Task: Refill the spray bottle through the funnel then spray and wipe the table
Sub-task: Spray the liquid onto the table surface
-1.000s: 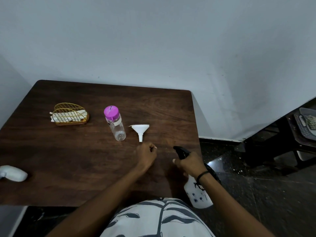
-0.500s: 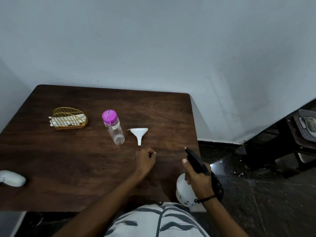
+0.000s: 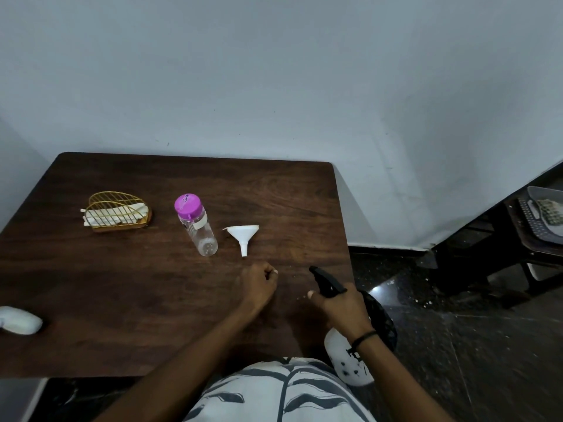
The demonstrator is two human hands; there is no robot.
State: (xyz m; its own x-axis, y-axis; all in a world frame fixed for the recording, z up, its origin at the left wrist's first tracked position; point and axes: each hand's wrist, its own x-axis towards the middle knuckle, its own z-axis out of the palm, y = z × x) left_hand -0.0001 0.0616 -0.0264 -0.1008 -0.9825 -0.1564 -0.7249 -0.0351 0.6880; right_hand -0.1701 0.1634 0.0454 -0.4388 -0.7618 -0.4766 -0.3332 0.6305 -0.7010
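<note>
My right hand (image 3: 342, 306) grips the neck of a white spray bottle (image 3: 347, 359) with a black trigger head, held over the table's front right corner, nozzle pointing up-left. My left hand (image 3: 259, 283) rests as a closed fist on the dark wooden table (image 3: 122, 284), holding nothing that I can see. Just beyond that fist a white funnel (image 3: 243, 237) lies with its spout toward me. Left of the funnel stands a clear bottle with a purple cap (image 3: 195, 223). Folded white cloths sit in a gold wire holder (image 3: 117, 213) at the far left.
A white object (image 3: 18, 319) lies at the table's left edge. A grey wall runs behind the table. To the right is dark floor, with a dark stand holding a tray (image 3: 539, 217). My patterned clothing fills the bottom of the view.
My right hand has tilted and shifted the spray bottle, its white body now hanging lower by the table's corner. The left fist has stayed in place.
</note>
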